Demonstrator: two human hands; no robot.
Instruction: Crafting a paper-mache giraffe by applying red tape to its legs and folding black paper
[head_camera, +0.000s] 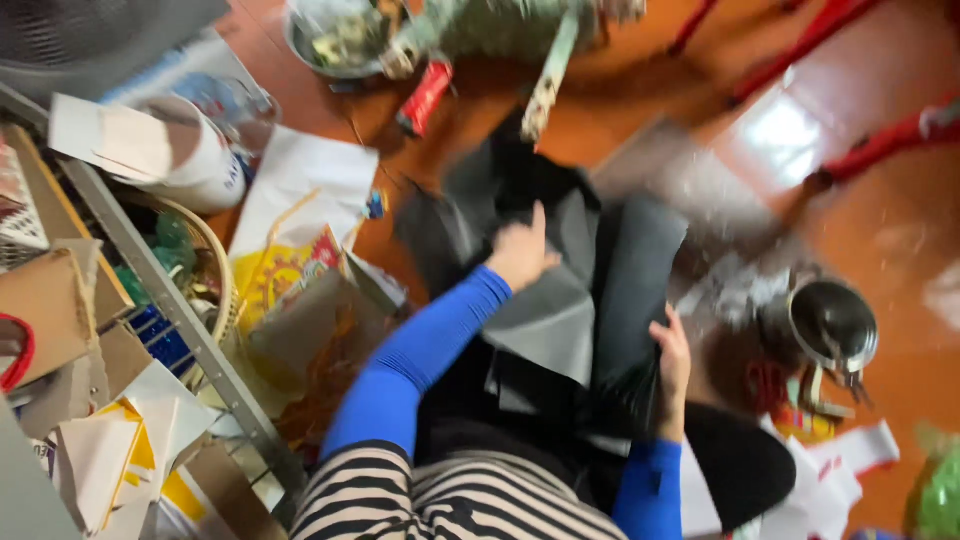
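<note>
Two hands worked a stack of dark grey sheets (560, 300) over the orange floor (880, 230). Your left hand (522, 252) lay closed on the top sheet's upper part; your right hand (672, 362) pinched the stack's right edge. The sheets looked light, limp and foldable, best taken by their edges. A steel pot (832, 325) sat nearby.

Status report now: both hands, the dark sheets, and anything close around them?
Left hand grips dark grey sheets. Right hand holds their right edge. Metal pot close on right, paper clutter on left.
</note>
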